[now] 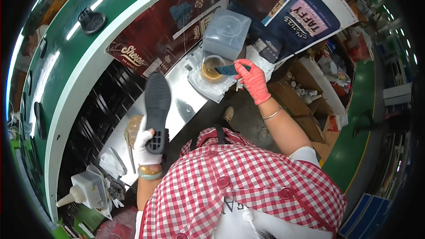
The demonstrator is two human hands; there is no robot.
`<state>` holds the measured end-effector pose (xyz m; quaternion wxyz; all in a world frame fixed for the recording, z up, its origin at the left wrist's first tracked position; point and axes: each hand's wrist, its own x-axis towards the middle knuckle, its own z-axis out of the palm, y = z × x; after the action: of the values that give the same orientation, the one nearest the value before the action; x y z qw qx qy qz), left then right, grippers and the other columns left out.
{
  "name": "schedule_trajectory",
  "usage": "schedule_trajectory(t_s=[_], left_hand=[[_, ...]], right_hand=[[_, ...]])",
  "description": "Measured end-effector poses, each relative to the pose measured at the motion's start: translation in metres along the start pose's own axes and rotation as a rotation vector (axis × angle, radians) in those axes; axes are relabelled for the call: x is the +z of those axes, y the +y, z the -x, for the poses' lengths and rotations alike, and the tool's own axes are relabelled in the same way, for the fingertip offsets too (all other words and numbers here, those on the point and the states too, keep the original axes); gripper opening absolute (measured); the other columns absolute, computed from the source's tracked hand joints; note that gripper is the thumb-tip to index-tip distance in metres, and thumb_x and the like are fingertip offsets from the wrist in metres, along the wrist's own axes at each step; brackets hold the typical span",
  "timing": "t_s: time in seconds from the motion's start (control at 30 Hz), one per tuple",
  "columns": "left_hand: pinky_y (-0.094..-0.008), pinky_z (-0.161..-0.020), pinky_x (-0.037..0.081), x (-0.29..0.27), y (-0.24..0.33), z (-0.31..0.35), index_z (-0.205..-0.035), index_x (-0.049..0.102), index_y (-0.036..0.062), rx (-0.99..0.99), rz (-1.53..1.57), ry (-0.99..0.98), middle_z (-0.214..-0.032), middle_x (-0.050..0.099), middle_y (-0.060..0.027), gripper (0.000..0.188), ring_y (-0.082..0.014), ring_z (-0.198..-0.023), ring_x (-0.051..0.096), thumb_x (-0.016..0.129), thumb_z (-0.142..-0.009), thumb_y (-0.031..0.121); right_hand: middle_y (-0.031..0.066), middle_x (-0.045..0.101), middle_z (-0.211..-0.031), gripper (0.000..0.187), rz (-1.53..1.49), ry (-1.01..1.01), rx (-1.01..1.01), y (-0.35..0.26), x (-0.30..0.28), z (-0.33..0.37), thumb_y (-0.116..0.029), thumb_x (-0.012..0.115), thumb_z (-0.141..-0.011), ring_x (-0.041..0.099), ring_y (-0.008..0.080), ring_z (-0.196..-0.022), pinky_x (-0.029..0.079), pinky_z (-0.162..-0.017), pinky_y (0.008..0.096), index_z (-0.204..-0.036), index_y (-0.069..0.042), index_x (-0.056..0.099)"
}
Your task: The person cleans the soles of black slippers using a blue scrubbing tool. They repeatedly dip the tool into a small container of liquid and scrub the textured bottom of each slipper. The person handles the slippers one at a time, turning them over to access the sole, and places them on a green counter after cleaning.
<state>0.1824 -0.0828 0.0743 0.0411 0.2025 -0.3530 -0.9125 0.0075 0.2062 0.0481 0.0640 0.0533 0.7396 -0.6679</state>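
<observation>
My left hand (144, 147), in a white glove, grips a black shoe sole (157, 98) near its heel end. The sole stands lengthwise over the metal bench, its toe end pointing away from me. My right hand (253, 82), in a coral-red glove, pinches a flat dark teal strip (227, 69); I cannot tell whether it is a brush or a pad. The strip's left end is over the rim of a clear cup (211, 71) with yellowish liquid in it. That cup rests on crumpled white cloth (217, 91), beside a translucent plastic box (226, 31).
A green conveyor belt (99, 0) curves along the left, carrying several black soles (92, 21). Printed cardboard (146, 40) lines its edge. A white bottle with a cone nozzle (86, 189) lies at lower left. Open cardboard boxes (323, 86) with bottles and bags stand at right.
</observation>
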Motion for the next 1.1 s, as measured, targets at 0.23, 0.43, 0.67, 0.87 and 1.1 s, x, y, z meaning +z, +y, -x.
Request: schedule_trajectory(t_s=[0.23,0.43,0.67,0.87,1.1], left_hand=[[-0.0504,-0.095,0.044,-0.009,-0.043,-0.014,-0.133,0.037,0.0035,-0.174,0.132,-0.171,-0.127,0.048,-0.0171,0.064,-0.0305,-0.117,0.049,0.055,-0.072,0.009],[-0.043,-0.084,0.051,-0.036,-0.057,-0.026,-0.131,0.04,0.0045,-0.305,0.251,-0.116,-0.12,0.054,-0.0191,0.044,-0.031,-0.109,0.056,0.041,-0.093,0.026],[-0.0366,-0.08,0.053,-0.037,-0.067,-0.032,-0.132,0.039,0.0041,-0.265,0.178,-0.021,-0.116,0.056,-0.0228,0.044,-0.0297,-0.101,0.06,0.038,-0.095,0.027],[-0.0401,-0.077,0.054,-0.029,-0.063,-0.032,-0.125,0.047,0.0034,-0.198,0.239,-0.019,-0.109,0.06,-0.0209,0.052,-0.0313,-0.094,0.062,0.042,-0.092,0.043],[-0.0423,-0.082,0.05,-0.014,-0.042,-0.026,-0.135,0.036,0.0088,-0.191,0.237,-0.179,-0.12,0.053,-0.0181,0.075,-0.0311,-0.101,0.058,0.021,-0.089,0.066]], right_hand=[[0.0024,0.063,-0.078,0.025,0.138,-0.128,0.023,0.018,0.016,-0.027,-0.024,0.062,-0.086,0.057,0.0081,-0.068,0.044,-0.057,0.0225,-0.103,-0.006,0.065],[-0.0014,0.063,-0.081,0.023,0.157,-0.138,0.019,0.018,0.019,-0.033,-0.024,0.062,-0.086,0.056,0.0055,-0.067,0.042,-0.056,0.0193,-0.102,-0.008,0.066],[0.0005,0.063,-0.081,0.027,0.102,-0.128,0.071,0.035,0.008,-0.043,-0.027,0.063,-0.086,0.058,0.0057,-0.061,0.039,-0.051,0.0179,-0.102,-0.005,0.065],[0.0047,0.064,-0.086,0.023,-0.169,-0.229,0.114,-0.017,0.037,0.005,-0.022,0.058,-0.09,0.06,0.0071,-0.061,0.041,-0.049,0.0168,-0.102,-0.003,0.063],[0.005,0.065,-0.088,0.024,-0.255,-0.359,-0.062,-0.068,0.098,0.073,-0.02,0.053,-0.093,0.062,0.0091,-0.065,0.046,-0.051,0.0177,-0.103,0.0,0.061]])
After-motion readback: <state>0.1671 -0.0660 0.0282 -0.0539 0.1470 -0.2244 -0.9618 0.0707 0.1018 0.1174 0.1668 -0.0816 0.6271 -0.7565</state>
